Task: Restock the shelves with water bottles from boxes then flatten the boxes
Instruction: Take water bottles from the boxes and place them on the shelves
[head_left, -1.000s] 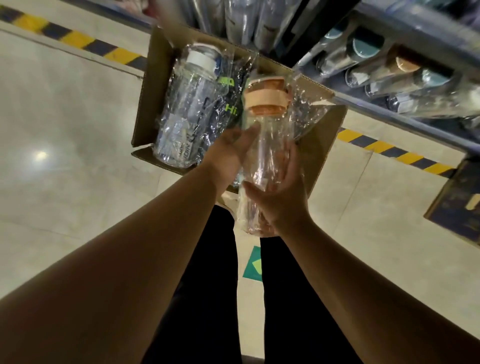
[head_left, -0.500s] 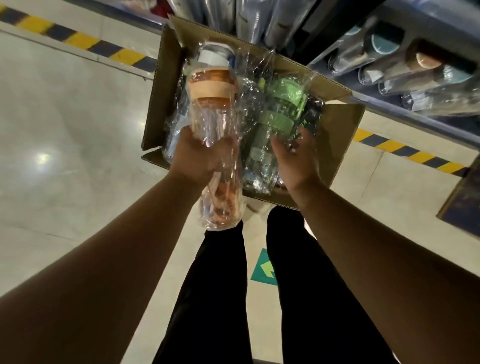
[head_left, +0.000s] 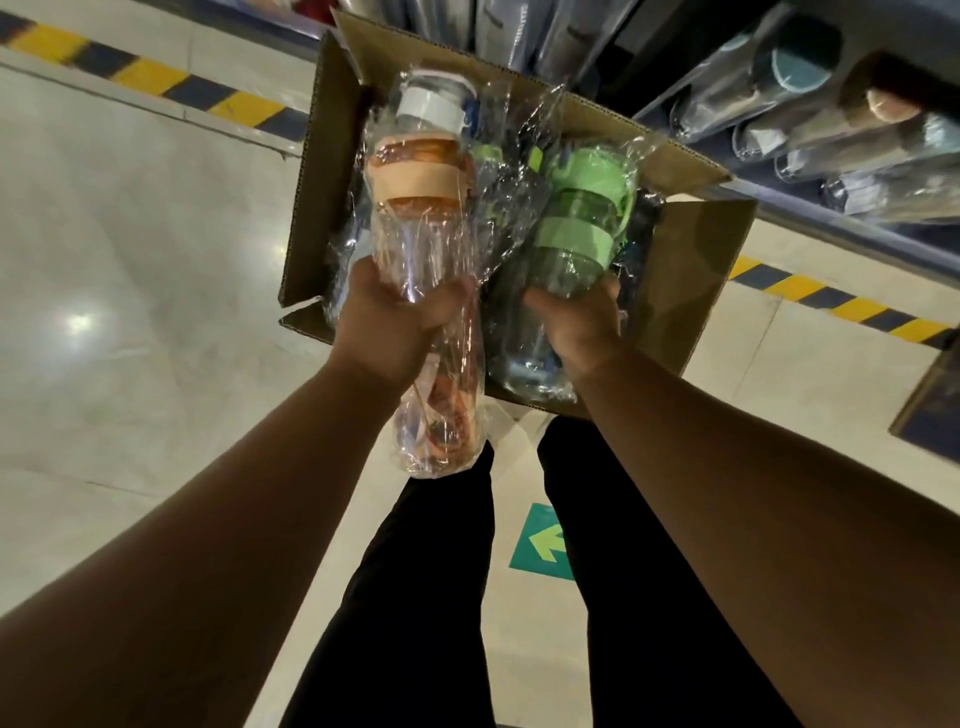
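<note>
bottles in both hands at the open box, shelf ahead to the right

left hand (head_left: 387, 325) grips the orange-capped bottle (head_left: 423, 260) at mid-body and right hand (head_left: 582, 322) grips the green-capped bottle (head_left: 576, 228), both with caps pointing forward, away from the body, over the box (head_left: 696, 291). the shelf (head_left: 831, 228) lies up-right, so the right hand is likely nearer. crinkled wrap hides what remains in the box, and free shelf space is cut off.

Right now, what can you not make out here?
Head view only.
Floor of the cardboard box: hidden by wrapped bottles, left hand, right hand.
Shelf bottles: blurred, cut off by top and right edges.
Any print on the orange bottle and green bottle: lost in wrap glare.
</note>
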